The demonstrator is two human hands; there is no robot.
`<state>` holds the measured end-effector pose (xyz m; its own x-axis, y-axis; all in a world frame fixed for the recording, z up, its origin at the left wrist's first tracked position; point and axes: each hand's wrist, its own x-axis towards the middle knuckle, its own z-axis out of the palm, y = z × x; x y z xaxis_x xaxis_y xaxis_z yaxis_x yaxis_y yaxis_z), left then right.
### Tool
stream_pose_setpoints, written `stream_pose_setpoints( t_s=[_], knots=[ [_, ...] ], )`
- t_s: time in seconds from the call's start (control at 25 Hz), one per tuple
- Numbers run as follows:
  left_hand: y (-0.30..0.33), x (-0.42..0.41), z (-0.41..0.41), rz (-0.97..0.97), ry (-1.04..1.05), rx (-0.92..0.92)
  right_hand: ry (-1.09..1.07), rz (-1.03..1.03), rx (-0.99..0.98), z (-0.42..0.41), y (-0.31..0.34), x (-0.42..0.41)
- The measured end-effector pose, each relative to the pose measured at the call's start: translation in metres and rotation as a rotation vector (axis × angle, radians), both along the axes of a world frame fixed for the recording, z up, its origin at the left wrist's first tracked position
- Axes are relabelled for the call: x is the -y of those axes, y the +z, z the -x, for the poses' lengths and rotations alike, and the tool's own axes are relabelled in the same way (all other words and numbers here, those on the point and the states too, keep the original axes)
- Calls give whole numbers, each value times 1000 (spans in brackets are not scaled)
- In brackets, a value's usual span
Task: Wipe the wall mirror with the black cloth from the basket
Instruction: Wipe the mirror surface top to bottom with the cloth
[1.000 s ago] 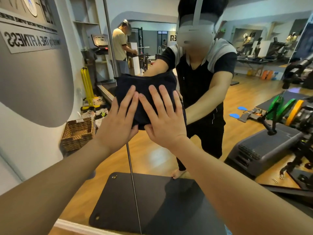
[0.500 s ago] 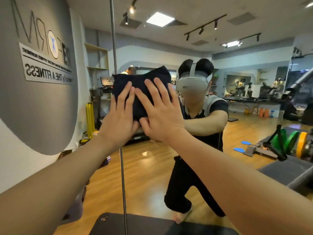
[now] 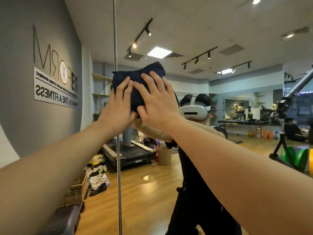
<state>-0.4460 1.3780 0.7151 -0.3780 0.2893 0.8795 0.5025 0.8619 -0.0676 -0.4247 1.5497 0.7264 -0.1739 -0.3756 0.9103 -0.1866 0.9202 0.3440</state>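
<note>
Both bare arms are reaching up and forward, nearly straight at the elbows. The left arm is coming in from 8 o'clock and the right from 4 o'clock, the two converging toward the upper middle of the view. The left hand (image 3: 116,111) is lying flat with its fingers straight and close together, pointing toward 1 o'clock. The right hand (image 3: 158,102) is sitting just beside it at 3 o'clock, its fingers straight and slightly spread, pointing toward 11 o'clock. The two thumbs are nearly meeting at 6 o'clock below the fingers. Both palms are pressing flat against the cloth (image 3: 140,78).
</note>
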Motion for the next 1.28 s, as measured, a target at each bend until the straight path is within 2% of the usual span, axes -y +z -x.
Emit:
stream_pose_setpoints(
  t_s=[0.16,0.44,0.68,0.84,0.92,1.04,1.16,1.28],
  knots=[
    [-7,-14,-7,41,43,11,-17,-22,12,-8,-10,-18],
    [-39,-84,-28,-14,-25,16,-78,-64,-30,-27,-34,-84],
    [-49,-179,-62,47,-105,-19,-90,-57,-70,-62,-46,-184],
    [-55,-275,-88,153,-201,-93,-95,17,-108,-100,-68,-285],
    [-45,-330,-104,186,-236,-108,-89,73,-114,-122,-65,-335],
    [1,-377,-124,177,-231,-112,-72,167,-130,-136,-25,-372],
    [47,-367,-123,191,-174,-125,-65,233,-149,-130,14,-353],
    [56,-334,-114,172,-182,-127,-67,233,-141,-119,25,-321]
  ],
)
